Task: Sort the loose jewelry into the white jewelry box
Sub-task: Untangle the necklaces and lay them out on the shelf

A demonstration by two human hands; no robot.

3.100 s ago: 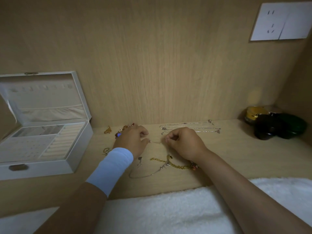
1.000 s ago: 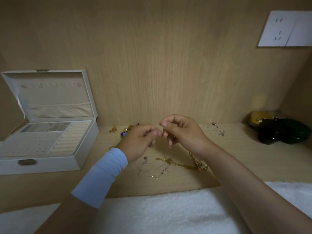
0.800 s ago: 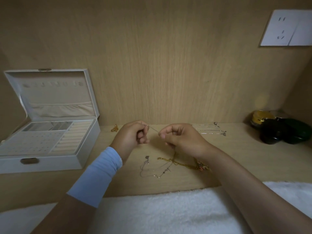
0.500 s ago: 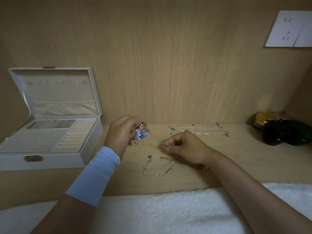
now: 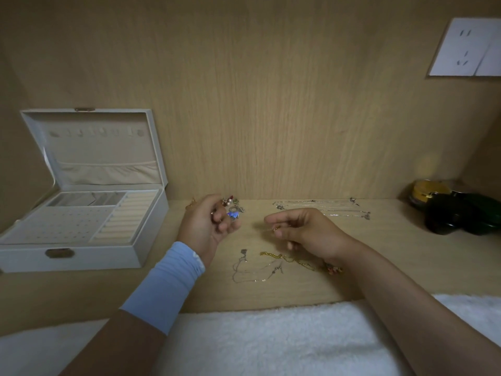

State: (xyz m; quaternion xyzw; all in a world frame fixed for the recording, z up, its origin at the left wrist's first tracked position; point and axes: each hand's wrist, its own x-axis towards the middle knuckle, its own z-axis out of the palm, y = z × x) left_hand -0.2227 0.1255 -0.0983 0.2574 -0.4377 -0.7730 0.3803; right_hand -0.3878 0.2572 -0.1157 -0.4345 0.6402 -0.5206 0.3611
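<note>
The white jewelry box [image 5: 81, 257] stands open at the left, its lid [image 5: 100, 147] upright against the wall. Between box and centre, my left hand [image 5: 206, 223] hovers with curled fingers beside a small pile of earrings and charms [image 5: 232, 208]. My right hand [image 5: 306, 232] pinches one end of a very thin chain [image 5: 274, 228] at thumb and forefinger. The chain runs faintly toward the left hand, which seems to grip its other end. A silver necklace [image 5: 252, 271] and a gold chain [image 5: 292, 260] lie on the shelf below my hands.
Several silver necklaces [image 5: 322, 208] lie stretched along the back wall. Dark green and yellow jars [image 5: 458, 215] stand at the far right. A white towel [image 5: 271, 340] covers the near edge. A wall socket [image 5: 466, 47] sits at the upper right.
Both hands lifted a thin chain off the shelf and drew apart. The left hand moved left toward the earring pile, and the right hand lowered and shifted slightly right.
</note>
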